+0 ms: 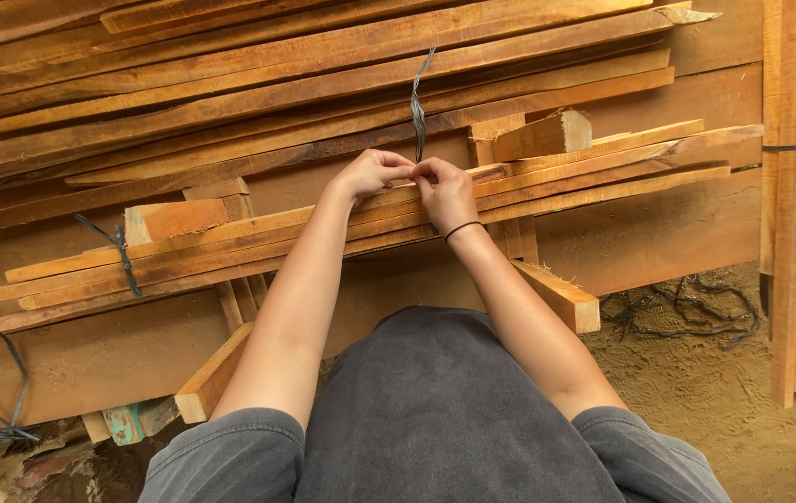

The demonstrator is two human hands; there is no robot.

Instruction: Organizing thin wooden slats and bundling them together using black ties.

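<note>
left hand (370, 174): pinched shut on the thin dark twisted strap (417, 107), right over the bundle of long reddish wooden slats (593, 172)
right hand (445, 191): clamped on the same strap, knuckles touching the left hand
strap: stretched up across the slats above

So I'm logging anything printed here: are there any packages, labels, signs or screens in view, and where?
None in view: no packages, labels, signs or screens.
Only bare wood slats and a dark strap pinched by the left hand and right hand.
</note>
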